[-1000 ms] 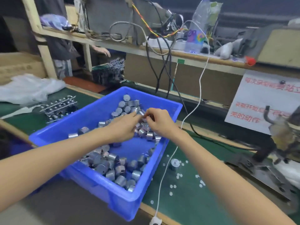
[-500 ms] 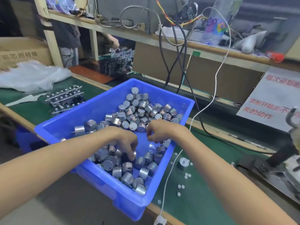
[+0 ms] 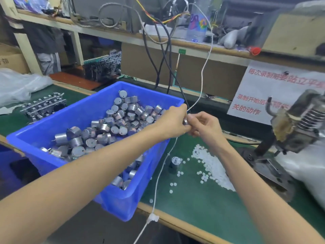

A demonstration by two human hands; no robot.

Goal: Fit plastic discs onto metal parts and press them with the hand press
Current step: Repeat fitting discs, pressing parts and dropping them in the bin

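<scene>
A blue bin (image 3: pixel 44 136) holds several small silver metal cylinders (image 3: pixel 121 120). My left hand (image 3: pixel 173 120) and my right hand (image 3: pixel 204 125) meet just past the bin's right rim, above the green mat. Both sets of fingers curl around metal parts; one silver part (image 3: pixel 185 122) shows between them. A pile of small white plastic discs (image 3: pixel 212 166) lies on the mat below my right forearm, with loose discs scattered beside it. One metal part (image 3: pixel 175 162) stands upright on the mat left of the pile. The hand press (image 3: pixel 295 127) stands at the right edge.
A white cable (image 3: pixel 163 166) runs from the shelf down past my hands to the table's front edge. Black cables hang behind the bin. Racks of metal parts (image 3: pixel 44 106) lie at the left. A printed sign (image 3: pixel 260 92) leans at the back right. Clear plastic bags lie at both sides.
Both hands have lifted out of the bin and moved right, past its rim, carrying metal parts. The view has shifted right, bringing the disc pile and press into sight.
</scene>
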